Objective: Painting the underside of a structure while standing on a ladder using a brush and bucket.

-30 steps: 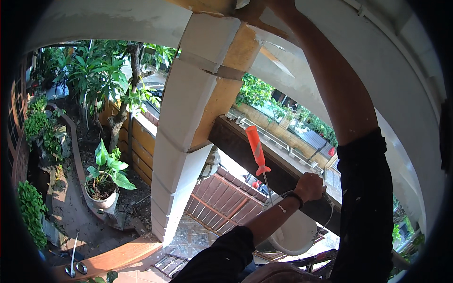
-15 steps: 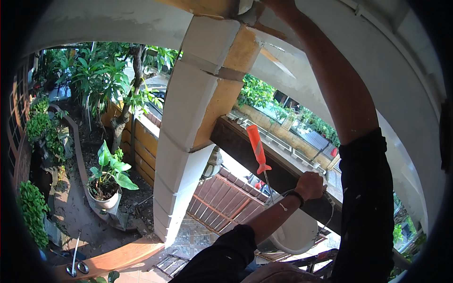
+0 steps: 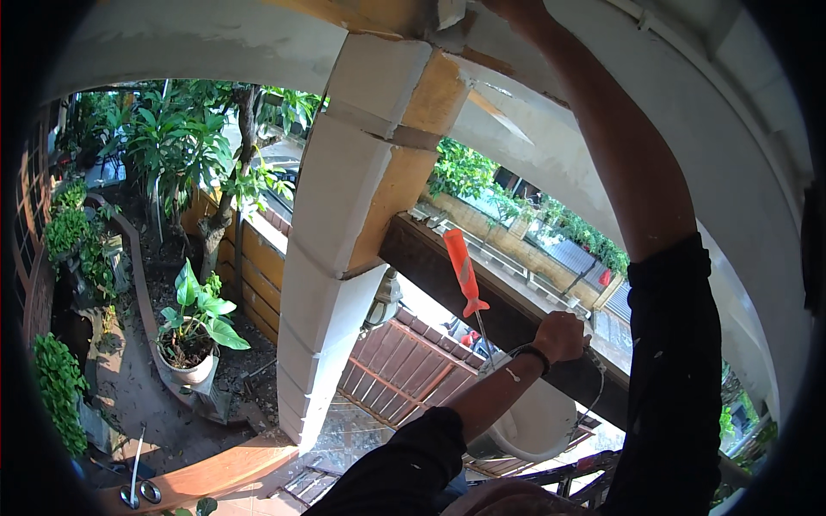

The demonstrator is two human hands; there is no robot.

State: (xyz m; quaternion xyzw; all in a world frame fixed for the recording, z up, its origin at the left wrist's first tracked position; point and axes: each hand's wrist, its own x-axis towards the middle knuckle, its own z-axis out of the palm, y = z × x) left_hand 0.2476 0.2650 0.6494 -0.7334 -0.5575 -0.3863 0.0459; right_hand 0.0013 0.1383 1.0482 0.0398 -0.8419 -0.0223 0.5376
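Note:
My left hand is closed in a fist at the dark beam, and the wire handle of a white bucket seems to run into it. The bucket hangs below the hand, tilted, and my forearm covers part of it. From its far side rises a tool with an orange handle and a thin metal shaft; its lower end is hidden. Overhead, my right hand reaches to the top of the pillar, beside a pale block-like piece. The upper edge cuts off its fingers.
Unpainted white patches and ochre cover the pillar. Down at left are a potted plant, a curved brown ledge and a thin rod with rings. A wall lamp hangs behind the pillar; a brown gate stands below.
The view has shifted slightly, so the pillar and the orange-handled tool appear a little further left. Both hands keep nearly the same places.

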